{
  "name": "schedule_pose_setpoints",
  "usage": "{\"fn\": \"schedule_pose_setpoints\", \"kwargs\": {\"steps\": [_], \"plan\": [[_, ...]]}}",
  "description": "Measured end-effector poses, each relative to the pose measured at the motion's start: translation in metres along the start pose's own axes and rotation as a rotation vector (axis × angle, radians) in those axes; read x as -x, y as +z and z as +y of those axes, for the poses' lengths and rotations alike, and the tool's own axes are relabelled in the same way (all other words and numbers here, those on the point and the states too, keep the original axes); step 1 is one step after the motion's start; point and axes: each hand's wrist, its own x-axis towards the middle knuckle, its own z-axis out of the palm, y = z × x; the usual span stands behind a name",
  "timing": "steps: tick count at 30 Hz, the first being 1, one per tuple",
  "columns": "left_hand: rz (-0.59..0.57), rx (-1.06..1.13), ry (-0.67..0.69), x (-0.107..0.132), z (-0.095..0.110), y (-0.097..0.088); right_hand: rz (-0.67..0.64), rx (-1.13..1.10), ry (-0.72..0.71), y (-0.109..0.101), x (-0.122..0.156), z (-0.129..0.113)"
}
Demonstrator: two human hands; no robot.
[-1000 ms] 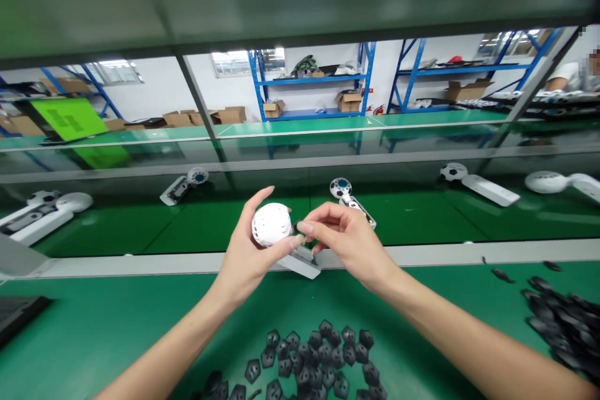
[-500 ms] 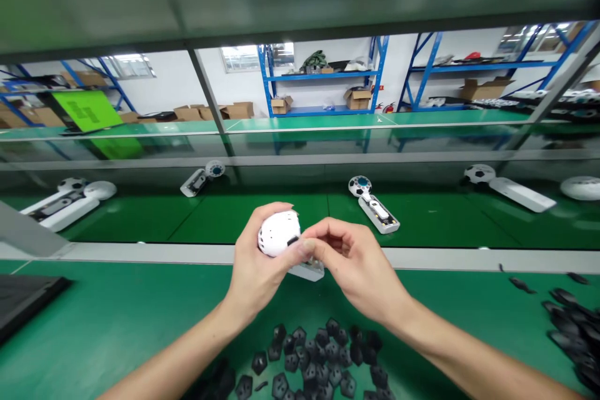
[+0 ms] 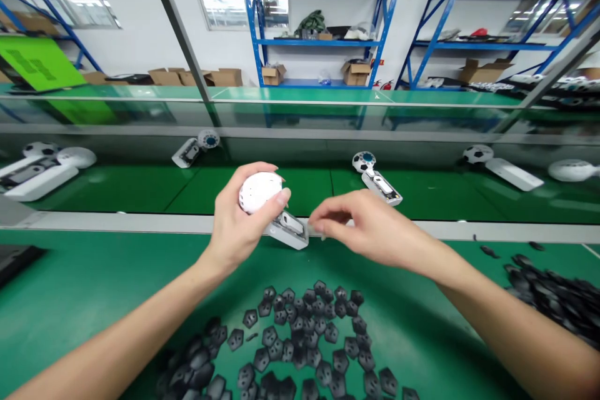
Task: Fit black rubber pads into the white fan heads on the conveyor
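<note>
My left hand (image 3: 234,219) is shut around a white perforated ball (image 3: 260,192), its thumb resting on the ball's lower right side. A flat white bar-shaped housing (image 3: 288,230) with a dark inset sticks out below the ball, apparently joined to it. My right hand (image 3: 365,222) holds nothing. Its fingertips are spread slightly and sit just right of the housing's end, seemingly not touching it. Below both hands lies a heap of black pentagonal pieces (image 3: 300,337) on the green bench (image 3: 79,306).
More black pieces form a pile (image 3: 548,294) at the right. Beyond a grey rail (image 3: 117,222), a green conveyor belt (image 3: 117,187) carries several white ball-and-bar assemblies (image 3: 377,180). A dark tablet (image 3: 14,262) lies at the left. Blue shelves (image 3: 319,42) with cartons stand behind.
My right hand has let go of the ball and moved away to the right. The ball has turned in my left hand, and the view has tilted further down.
</note>
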Motion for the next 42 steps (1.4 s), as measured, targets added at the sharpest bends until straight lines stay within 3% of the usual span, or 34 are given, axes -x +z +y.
{"fn": "schedule_pose_setpoints", "kwargs": {"steps": [4,10,13,15,17,21,25,29,32,36,42], "plan": [[0.019,0.061,-0.062,-0.007,-0.004,-0.001,-0.254,0.212,0.074,0.012,0.009,-0.001],[0.093,0.386,-0.426,-0.041,-0.027,-0.003,-0.304,0.364,0.000,0.032,0.013,0.004],[-0.004,0.427,-0.577,-0.057,-0.043,-0.002,-0.351,0.395,0.036,0.036,0.010,0.004],[-0.114,0.336,-0.576,-0.066,-0.054,-0.002,-0.378,0.371,0.053,0.036,0.007,0.005],[-0.145,0.194,-0.518,-0.078,-0.066,-0.006,-0.397,0.308,0.076,0.036,0.005,0.007],[0.109,-0.062,-0.316,-0.113,-0.090,-0.030,-0.393,0.184,0.135,0.028,0.001,0.011],[0.317,-0.206,-0.199,-0.147,-0.113,-0.071,-0.241,0.293,0.080,0.021,0.001,0.013],[0.396,-0.199,-0.342,-0.176,-0.127,-0.107,-0.271,0.539,0.003,0.028,0.006,0.014],[0.380,-0.108,-0.506,-0.194,-0.128,-0.116,-0.309,0.597,-0.057,0.037,0.008,0.015],[0.280,0.107,-0.631,-0.186,-0.117,-0.101,-0.298,0.536,-0.053,0.040,0.008,0.017],[0.098,0.416,-0.596,-0.121,-0.072,-0.076,-0.313,-0.080,0.086,0.023,-0.005,0.033]]}}
